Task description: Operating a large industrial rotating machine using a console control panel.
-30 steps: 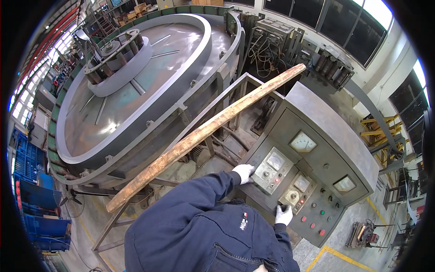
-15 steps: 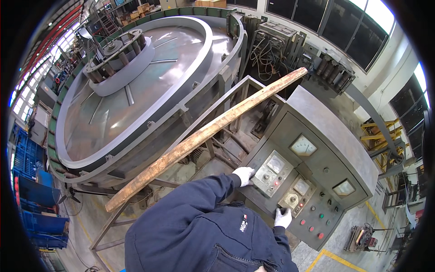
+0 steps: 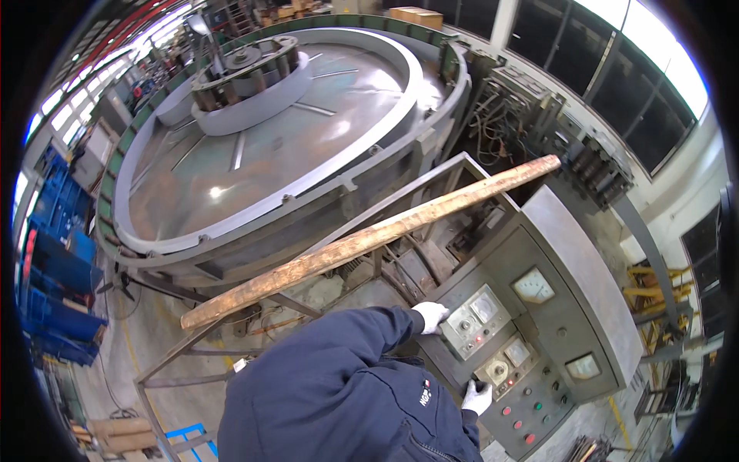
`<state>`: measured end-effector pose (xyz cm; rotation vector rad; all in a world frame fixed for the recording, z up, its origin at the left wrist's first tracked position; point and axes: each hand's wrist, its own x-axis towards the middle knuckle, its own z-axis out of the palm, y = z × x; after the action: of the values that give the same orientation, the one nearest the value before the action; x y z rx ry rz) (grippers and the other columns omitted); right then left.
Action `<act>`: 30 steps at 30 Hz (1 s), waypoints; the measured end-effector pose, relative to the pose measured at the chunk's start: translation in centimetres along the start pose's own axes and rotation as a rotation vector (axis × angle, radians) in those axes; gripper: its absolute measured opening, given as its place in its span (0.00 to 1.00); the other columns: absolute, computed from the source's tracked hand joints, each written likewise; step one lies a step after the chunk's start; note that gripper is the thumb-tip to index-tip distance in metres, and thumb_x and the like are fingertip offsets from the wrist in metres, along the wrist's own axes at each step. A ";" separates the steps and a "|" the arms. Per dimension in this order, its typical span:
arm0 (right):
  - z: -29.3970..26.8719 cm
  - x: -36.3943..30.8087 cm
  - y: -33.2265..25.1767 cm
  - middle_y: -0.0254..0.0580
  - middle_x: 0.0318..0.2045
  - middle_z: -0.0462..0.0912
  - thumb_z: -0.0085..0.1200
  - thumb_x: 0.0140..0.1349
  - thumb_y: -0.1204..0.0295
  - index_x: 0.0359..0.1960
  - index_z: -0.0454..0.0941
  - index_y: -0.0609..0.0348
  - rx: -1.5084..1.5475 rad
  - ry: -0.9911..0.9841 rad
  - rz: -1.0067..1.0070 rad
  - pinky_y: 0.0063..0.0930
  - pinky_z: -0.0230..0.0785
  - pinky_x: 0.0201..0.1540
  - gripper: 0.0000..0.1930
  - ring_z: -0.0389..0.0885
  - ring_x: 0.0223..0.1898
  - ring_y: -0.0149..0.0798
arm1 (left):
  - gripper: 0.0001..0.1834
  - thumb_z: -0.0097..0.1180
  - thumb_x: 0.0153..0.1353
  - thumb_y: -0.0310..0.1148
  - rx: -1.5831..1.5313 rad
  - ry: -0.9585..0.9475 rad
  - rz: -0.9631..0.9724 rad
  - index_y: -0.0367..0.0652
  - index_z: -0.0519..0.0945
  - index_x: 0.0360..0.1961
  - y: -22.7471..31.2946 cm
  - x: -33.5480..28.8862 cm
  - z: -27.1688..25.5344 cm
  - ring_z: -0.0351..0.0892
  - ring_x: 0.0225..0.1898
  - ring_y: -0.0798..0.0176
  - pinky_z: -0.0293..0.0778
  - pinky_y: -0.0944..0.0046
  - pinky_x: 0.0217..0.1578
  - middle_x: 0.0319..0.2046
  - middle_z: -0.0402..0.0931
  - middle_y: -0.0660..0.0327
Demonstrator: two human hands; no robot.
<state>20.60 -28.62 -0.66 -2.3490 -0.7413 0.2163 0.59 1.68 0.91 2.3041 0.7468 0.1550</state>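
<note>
Both hands wear white gloves and rest at the sloped grey control console (image 3: 570, 254). My left hand (image 3: 431, 316) touches the left edge of the upper control module (image 3: 475, 322), which has a meter, a knob and a lit red lamp. Its fingers look stretched out, partly hidden against the panel. My right hand (image 3: 477, 397) is at the lower left corner of the second control module (image 3: 506, 364), its dark fingertips apart and touching near the edge. That module carries a meter, a round dial (image 3: 499, 373) and a red lamp. Neither hand visibly holds anything.
A long rough wooden pole (image 3: 369, 239) lies across a metal frame (image 3: 362, 219) beyond my arms. Behind it stands a large round metal machine (image 3: 269, 169). Push buttons (image 3: 529, 439) and two larger meters (image 3: 533, 285) sit on the console. Blue equipment (image 3: 58, 269) stands far left.
My view has shifted, so the machine and pole appear farther right and the console lower. Both hands stay at the same places on the console.
</note>
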 end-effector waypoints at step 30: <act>-0.1 0.2 0.8 0.52 0.33 0.88 0.74 0.57 0.72 0.36 0.81 0.65 -0.024 -0.065 0.082 0.43 0.78 0.46 0.13 0.85 0.34 0.48 | 0.22 0.76 0.50 0.41 0.008 -0.018 -0.028 0.40 0.84 0.43 0.2 0.2 0.1 0.86 0.45 0.36 0.81 0.42 0.47 0.39 0.86 0.46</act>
<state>21.16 -29.07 -1.12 -2.4078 -0.6823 0.3219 0.92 1.63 0.90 2.2980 0.7718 0.1190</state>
